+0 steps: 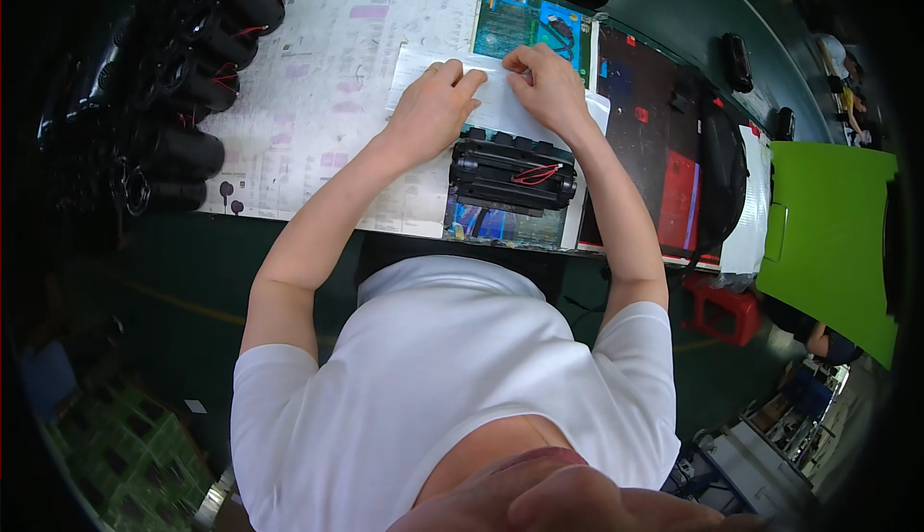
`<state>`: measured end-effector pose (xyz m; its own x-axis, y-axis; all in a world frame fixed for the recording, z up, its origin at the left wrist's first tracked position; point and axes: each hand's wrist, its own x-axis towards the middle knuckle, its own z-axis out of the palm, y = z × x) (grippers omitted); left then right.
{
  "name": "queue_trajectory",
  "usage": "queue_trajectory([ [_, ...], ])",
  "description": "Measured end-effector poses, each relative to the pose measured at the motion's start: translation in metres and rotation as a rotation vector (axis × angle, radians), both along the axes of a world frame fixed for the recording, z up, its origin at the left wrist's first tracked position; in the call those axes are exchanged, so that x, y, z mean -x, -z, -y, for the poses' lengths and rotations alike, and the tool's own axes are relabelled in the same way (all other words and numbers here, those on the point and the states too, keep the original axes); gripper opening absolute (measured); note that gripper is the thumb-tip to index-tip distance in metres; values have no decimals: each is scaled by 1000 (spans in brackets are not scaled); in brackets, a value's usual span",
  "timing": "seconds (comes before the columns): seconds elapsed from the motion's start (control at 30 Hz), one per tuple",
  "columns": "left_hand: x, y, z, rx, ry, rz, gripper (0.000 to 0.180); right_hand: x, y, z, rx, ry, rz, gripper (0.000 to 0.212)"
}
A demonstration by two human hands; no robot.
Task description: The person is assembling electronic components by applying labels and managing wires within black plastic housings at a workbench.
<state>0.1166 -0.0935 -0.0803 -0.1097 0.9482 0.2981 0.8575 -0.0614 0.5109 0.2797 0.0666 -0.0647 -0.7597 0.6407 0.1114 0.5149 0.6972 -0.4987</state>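
A white sheet point(496, 106) lies across the bench, with faint lines on it. My left hand point(438, 109) rests on its left part, fingers bent and thumb close to the index finger, gripping the sheet. Over the right part, my right hand point(547, 89) has its fingers curled together in a pinch. Whatever is between those fingertips is too small to make out. Nearer to me, just below the sheet, is a black plastic housing point(510, 174) with thin red wires on top. Neither hand touches it.
Several black cylindrical housings point(188, 152) with red wires crowd the bench's left end. Printed white board point(318, 99) covers the left surface. A black bag-like item point(724, 181) lies to the right, before a green panel point(830, 234). A red stool point(722, 311) stands below.
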Motion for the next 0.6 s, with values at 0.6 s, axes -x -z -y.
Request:
queue_trajectory([
  [0.6,-7,-4,-11,66,-12,-215,38,-30,-80,26,63,-61,-436,7],
])
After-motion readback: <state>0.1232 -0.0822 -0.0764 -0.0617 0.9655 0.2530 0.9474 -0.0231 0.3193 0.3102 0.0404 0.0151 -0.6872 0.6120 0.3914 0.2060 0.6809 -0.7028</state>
